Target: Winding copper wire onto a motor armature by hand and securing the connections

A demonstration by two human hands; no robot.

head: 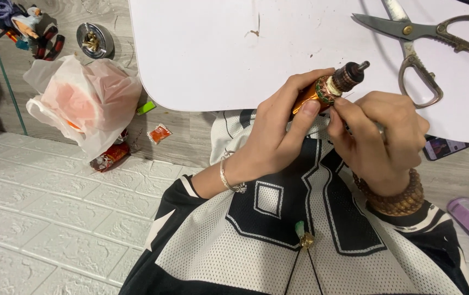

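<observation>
Scanning from the left, I see a small figurine and a round metal lid on the grey floor, then a crumpled plastic bag with torn snack wrappers beside it; none of this touches the work. At the middle my left hand, a silver bracelet on its wrist, is clenched round a small orange cylinder with a green-and-red beaded band and a dark ribbed cap, thumb pressed along its side; the piece sits just over the near edge of the white surface, tilted up to the right. My right hand, wearing a brown bead bracelet, pinches at the band just below the cap; whether it grips a fine tool I cannot tell. As I judge it, doing this well means bracing the cylinder hard with the left thumb, working the right fingertips in small turns, and resting both wrists against the edge. Farther right, large scissors lie open on the surface, well apart; a phone peeks from under its rim.
</observation>
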